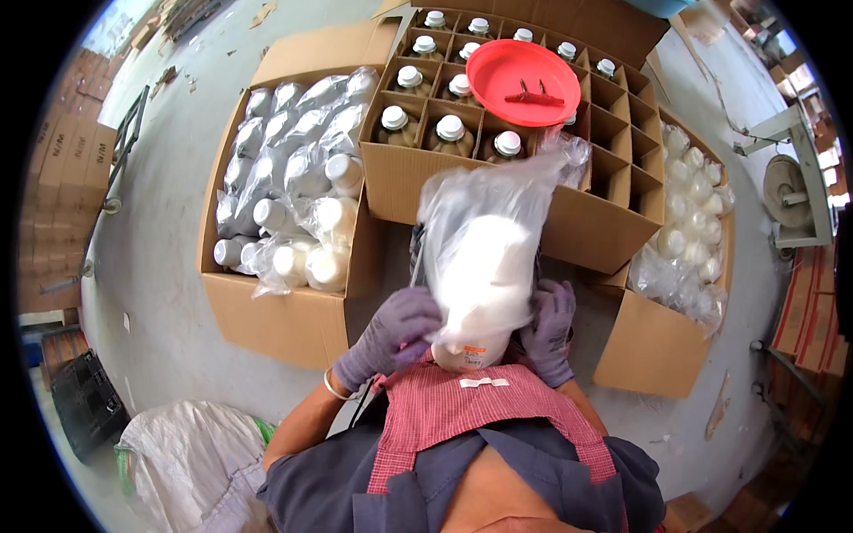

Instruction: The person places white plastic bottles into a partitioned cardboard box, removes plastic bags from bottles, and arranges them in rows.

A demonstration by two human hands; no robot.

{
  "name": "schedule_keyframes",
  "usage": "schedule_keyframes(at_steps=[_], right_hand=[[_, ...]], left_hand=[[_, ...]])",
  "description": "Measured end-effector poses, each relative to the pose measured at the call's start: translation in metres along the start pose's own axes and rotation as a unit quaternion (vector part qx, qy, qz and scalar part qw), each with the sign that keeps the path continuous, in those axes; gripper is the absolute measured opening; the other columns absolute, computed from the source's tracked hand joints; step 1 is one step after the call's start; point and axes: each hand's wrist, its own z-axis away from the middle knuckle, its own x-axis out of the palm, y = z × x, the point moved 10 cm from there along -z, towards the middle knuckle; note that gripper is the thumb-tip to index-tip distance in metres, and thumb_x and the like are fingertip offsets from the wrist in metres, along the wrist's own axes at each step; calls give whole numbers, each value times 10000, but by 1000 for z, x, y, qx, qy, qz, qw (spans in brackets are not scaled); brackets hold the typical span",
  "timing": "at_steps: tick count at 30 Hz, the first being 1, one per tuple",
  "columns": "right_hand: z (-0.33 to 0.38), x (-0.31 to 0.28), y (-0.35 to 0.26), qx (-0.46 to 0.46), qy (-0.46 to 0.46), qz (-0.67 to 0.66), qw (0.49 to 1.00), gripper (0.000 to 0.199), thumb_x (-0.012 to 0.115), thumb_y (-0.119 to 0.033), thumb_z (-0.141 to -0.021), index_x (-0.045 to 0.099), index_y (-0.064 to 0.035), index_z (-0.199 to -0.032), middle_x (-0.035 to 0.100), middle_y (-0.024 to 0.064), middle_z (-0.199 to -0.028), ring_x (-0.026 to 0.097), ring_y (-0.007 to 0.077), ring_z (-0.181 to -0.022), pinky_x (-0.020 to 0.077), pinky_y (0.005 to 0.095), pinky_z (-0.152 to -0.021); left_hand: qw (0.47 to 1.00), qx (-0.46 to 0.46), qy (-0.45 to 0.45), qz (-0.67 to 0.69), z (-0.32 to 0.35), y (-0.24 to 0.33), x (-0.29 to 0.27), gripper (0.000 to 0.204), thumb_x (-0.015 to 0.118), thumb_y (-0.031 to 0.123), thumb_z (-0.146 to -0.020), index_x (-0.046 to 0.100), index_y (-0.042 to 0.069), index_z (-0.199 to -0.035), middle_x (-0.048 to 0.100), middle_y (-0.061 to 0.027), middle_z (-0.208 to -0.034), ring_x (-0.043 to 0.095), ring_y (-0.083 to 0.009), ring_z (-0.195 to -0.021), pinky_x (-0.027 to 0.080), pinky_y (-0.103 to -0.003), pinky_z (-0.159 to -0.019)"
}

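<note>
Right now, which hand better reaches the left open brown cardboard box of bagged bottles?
Probably the purple-gloved left hand: it's nearer that box; the purple-gloved right hand is across the bagged white plastic container.

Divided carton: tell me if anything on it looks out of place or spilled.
The red basin looks out of place: it sits over the divided carton, partly hiding the white-capped bottles, with a small red item inside. I see no spill.

1 divided carton [591, 229] | on it: 1 red basin [508, 73] | inside: at least 12 white-capped bottles [450, 130] | flanking it: 2 open cartons [275, 322] | before it: 2 gloved hands [391, 334], 1 bagged white container [484, 271]
</note>
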Motion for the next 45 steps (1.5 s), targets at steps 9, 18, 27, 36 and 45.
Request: schedule_keyframes(at_steps=[9,18,27,36,45], right_hand=[[100,33,-5,-222,-163,-56,960,299,632,-243,-683,601,-58,-915,574,118,-966,564,342,-955,448,514,-919],[37,33,-40,39,-181,-389,903,222,623,-236,-859,660,-25,-918,588,136,-1012,568,265,-1007,436,366,-911],[-164,164,-218,-218,-255,-334,881,302,586,-98,-886,577,6,-1170,541,219,-1267,517,377,-1182,408,403,-1021],[-131,181,-190,-438,-264,-1,859,397,658,-181,-787,587,-67,-1160,552,140,-1156,495,338,-1150,354,506,-1039],[-128,196,-203,-434,-260,28,862,323,664,-219,-793,604,-62,-1070,604,86,-1033,573,251,-1012,407,445,-998]], left_hand=[[900,-315,107,283,16,-49,-28,279,584,236,-941,593,-10,-1072,620,-87,-774,599,-135,-767,494,-317,-685],[968,-171,64,170,104,-120,-19,394,573,315,-911,611,-11,-1130,691,-141,-838,652,-205,-782,518,-380,-737],[635,-198,552,502,205,-181,-56,239,567,197,-935,587,-4,-1064,655,-111,-918,657,-221,-754,550,-335,-704],[550,-453,679,178,241,-363,-112,226,586,162,-837,579,-47,-921,630,-175,-706,667,-268,-687,507,-413,-609],[790,-562,224,-99,207,-429,-121,395,651,291,-802,624,-66,-968,659,-277,-889,648,-404,-850,497,-439,-814]])
